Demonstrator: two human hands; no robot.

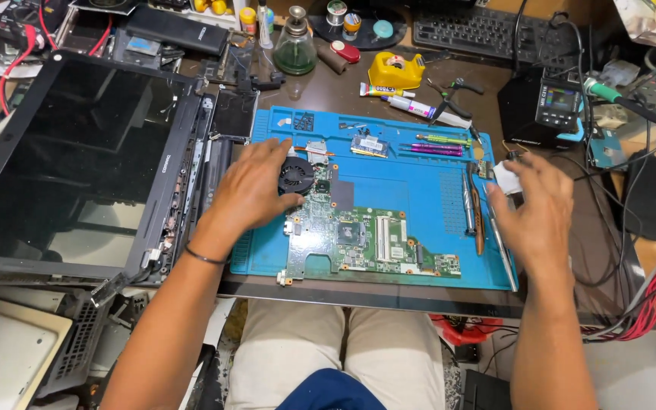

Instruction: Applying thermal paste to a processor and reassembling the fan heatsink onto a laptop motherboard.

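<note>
Matt blue rubbery mat [419, 190] (glossy laptop screen [55, 152]).

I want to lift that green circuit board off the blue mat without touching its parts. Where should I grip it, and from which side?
Probably by the bare edges of the green circuit board, thumb and fingers pinching from its near and right sides. It lies flat on the blue mat; the left hand covers the fan end, so that side is blocked.

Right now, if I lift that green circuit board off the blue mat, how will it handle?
The circuit board is probably stiff and light, being thin and flat. Likely fragile: small parts stud it. The fan under your left hand may weight that corner.
</note>
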